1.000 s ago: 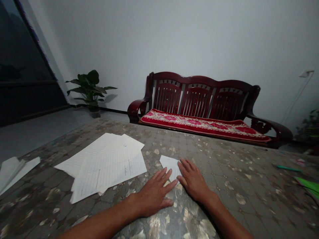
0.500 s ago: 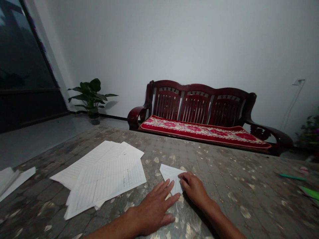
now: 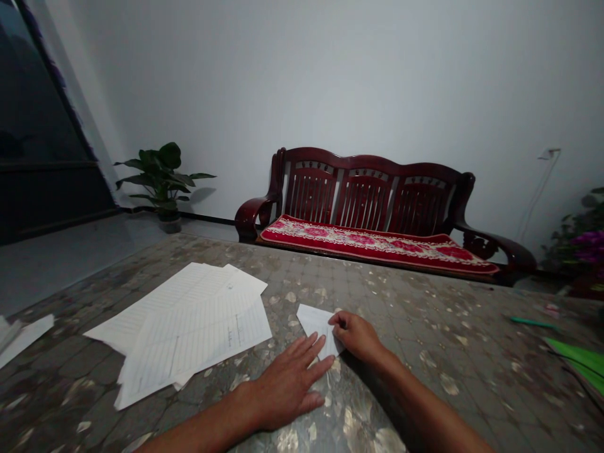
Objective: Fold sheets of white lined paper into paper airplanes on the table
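Over the past second the right hand [image 3: 359, 336], earlier laid with fingers extended at the right side of the small folded white paper [image 3: 312, 318], has curled them in with its fingertips bunched there, while the view has turned slightly rightward, revealing more purple flowers [image 3: 589, 246].

**Surroundings of dark-red wooden settee [image 3: 365, 182]**
Floral red mat [image 3: 377, 244] along its seat. Left of settee: potted broad-leaf plant [image 3: 161, 177]. Right: purple-flowered plant [image 3: 589, 246], wall socket [image 3: 548, 153] higher up. In front of its right arm: slim teal stick [image 3: 534, 323], lime-green sheet [image 3: 579, 358].
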The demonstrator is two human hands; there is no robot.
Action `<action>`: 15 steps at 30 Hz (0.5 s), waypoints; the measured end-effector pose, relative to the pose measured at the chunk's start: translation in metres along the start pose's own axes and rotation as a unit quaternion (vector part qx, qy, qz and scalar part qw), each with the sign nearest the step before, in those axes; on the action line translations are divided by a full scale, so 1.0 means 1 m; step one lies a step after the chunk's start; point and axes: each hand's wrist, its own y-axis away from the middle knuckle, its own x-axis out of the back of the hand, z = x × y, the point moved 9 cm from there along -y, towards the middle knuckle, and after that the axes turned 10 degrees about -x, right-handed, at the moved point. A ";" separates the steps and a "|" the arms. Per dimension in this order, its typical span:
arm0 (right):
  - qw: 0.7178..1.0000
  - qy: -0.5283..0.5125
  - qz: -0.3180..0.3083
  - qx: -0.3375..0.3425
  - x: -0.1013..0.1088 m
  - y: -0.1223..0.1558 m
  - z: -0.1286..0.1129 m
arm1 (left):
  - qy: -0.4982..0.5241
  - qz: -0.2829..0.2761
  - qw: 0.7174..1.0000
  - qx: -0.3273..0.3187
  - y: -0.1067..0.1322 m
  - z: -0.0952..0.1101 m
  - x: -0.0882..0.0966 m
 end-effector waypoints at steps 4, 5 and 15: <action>0.999 0.011 -0.027 -0.023 -0.002 -0.003 -0.008 | -0.001 -0.002 1.000 -0.005 0.000 0.003 0.003; 0.999 0.015 -0.026 -0.025 -0.001 -0.003 -0.011 | -0.002 -0.006 1.000 -0.006 0.000 0.003 0.003; 0.999 0.013 0.006 -0.037 -0.007 -0.001 -0.016 | -0.008 -0.001 0.999 -0.034 -0.002 0.004 0.002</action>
